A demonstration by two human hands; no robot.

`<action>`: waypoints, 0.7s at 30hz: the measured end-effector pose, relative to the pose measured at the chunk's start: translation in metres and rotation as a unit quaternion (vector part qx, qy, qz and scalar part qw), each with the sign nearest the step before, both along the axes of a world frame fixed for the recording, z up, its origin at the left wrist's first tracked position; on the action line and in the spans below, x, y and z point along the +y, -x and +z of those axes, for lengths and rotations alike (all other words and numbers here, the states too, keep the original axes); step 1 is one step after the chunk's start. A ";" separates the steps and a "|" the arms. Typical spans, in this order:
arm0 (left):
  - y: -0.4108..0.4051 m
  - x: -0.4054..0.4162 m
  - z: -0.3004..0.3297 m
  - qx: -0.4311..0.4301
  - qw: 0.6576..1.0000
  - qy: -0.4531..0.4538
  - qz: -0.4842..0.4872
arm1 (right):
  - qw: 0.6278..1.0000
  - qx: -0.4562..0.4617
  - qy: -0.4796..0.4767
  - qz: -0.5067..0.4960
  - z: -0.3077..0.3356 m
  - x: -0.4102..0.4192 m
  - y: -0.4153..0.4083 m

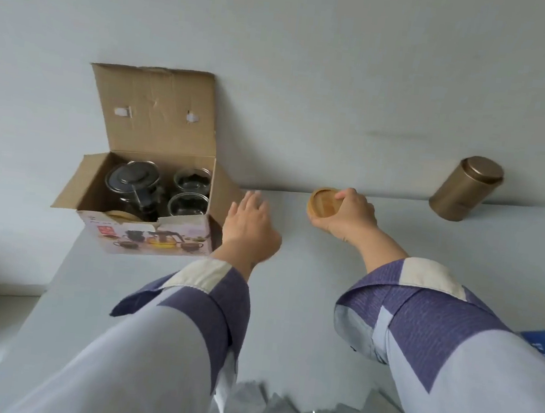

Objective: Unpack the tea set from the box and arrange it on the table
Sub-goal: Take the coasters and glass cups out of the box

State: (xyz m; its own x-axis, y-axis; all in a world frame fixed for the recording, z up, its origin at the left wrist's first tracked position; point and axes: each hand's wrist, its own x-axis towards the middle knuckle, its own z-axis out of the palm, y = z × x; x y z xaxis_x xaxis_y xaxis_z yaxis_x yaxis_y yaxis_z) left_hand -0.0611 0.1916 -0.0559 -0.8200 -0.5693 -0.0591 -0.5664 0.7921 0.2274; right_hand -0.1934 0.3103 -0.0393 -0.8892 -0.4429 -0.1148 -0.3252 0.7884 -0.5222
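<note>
The left hand [250, 227] was held in the middle of the frame, fingers loose and holding nothing. Just to its upper left the box [149, 206] was seen, still holding the teapot [133, 182]. Further right, a wooden coaster [324, 205] was gripped by the right hand [353, 217] on the bench [445, 260].

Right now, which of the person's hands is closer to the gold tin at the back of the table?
The right hand. It grips a wooden coaster left of the gold tin, with bare table between. The left hand is farther left, beside the open box.
</note>
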 end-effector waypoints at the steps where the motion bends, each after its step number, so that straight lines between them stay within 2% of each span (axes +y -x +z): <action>1: 0.015 0.019 -0.011 -0.029 0.999 -0.019 -0.015 | 1.000 -0.005 -0.008 0.000 -0.006 0.014 0.014; 3: 0.045 0.051 -0.030 -0.075 0.995 -0.055 -0.035 | 1.000 -0.009 -0.023 0.005 -0.020 0.038 0.042; 6: 0.089 0.083 -0.048 -0.096 0.989 -0.098 -0.049 | 0.999 -0.011 -0.033 0.004 -0.042 0.070 0.082; 10: 0.125 0.102 -0.062 -0.137 0.983 -0.106 -0.064 | 0.999 -0.007 -0.033 -0.005 -0.065 0.091 0.124; 13: 0.137 0.105 -0.074 -0.168 0.978 -0.110 -0.060 | 1.000 -0.001 -0.020 -0.017 -0.076 0.092 0.155; 21: 0.144 0.102 -0.080 -0.174 0.977 -0.112 -0.050 | 0.999 0.024 0.004 -0.035 -0.096 0.067 0.211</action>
State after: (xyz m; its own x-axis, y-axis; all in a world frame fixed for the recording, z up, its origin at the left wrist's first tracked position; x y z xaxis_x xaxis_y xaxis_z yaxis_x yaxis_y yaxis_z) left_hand -0.2053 0.2936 -0.1362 -0.7786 -0.4279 -0.4589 -0.5627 0.7998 0.2090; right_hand -0.4041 0.3769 -0.1357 -0.9226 -0.3796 -0.0685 -0.2933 0.8058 -0.5145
